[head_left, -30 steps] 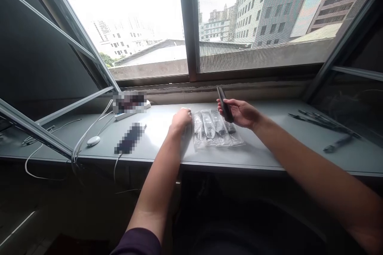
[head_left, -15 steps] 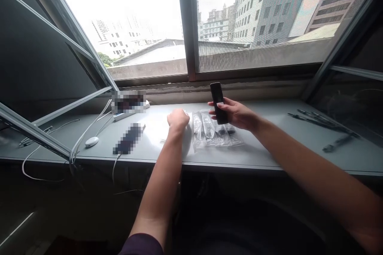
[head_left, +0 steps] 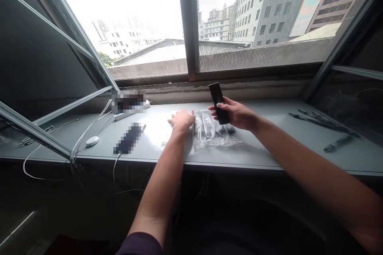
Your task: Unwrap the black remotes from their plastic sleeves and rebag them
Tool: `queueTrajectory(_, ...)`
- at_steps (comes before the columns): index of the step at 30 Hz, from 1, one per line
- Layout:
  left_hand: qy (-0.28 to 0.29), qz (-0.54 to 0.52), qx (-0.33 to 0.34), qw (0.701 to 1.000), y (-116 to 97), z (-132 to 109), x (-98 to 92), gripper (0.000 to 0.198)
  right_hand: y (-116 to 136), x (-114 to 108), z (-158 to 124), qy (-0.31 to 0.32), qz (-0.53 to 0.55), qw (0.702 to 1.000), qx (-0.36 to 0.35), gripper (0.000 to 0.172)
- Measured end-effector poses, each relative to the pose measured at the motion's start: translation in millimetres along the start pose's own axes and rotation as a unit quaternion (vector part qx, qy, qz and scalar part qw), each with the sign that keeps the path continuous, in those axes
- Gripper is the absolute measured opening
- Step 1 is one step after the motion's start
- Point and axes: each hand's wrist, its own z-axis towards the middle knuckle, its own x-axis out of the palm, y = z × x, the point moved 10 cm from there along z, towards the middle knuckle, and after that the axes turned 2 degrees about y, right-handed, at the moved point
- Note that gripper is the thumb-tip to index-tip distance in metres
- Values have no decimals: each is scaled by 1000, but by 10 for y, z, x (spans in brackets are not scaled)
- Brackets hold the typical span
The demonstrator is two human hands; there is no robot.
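Note:
My right hand (head_left: 238,114) is closed round a slim black remote control (head_left: 218,102), held upright with a slight tilt above the table. Its thumb lies across the front and the other fingers wrap behind. Below it, clear plastic bags (head_left: 206,137) lie side by side, with dark shapes faintly visible inside. My left hand (head_left: 181,119) reaches to the left edge of these bags, palm down, fingers apart. Its fingertips are near or touching the bag's edge; I cannot tell which. Bright glare on the tabletop blurs what lies beneath the left hand.
A blurred-out phone-like item (head_left: 128,139) on a cable lies to the left, near a white round puck (head_left: 92,141). Behind them is a white power strip (head_left: 119,115). Several dark rods (head_left: 320,121) lie at the right. Metal frame bars (head_left: 72,105) slant along the left side.
My left hand has opened from a fist into spread fingers and shifted slightly right towards the plastic bags. The right hand keeps hold of the remote control, almost unmoved.

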Motion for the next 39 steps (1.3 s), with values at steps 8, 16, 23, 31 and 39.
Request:
queueTrajectory(8, -6, 84, -4, 996, 41, 33, -34, 47, -15, -5, 7, 4, -3, 1000, 3, 25)
queueTrajectory(16, -14, 129, 49, 990, -110, 35, -52, 59, -23, 5, 7, 12, 3, 1000, 4, 22)
queueTrajectory(23, 147, -362, 292, 873, -857, -269, 142, 65, -53, 46, 41, 37, -15, 999, 4, 23)
queueTrajectory(31, 270, -482, 275, 787, -998, -458, 374, 58, -71, 75, 55, 47, -19, 999, -3, 24)
queueTrajectory(39, 348, -485, 245, 764, -1001, -510, 499, 51, -113, 32, 78, 29, -1, 999, 18, 19)
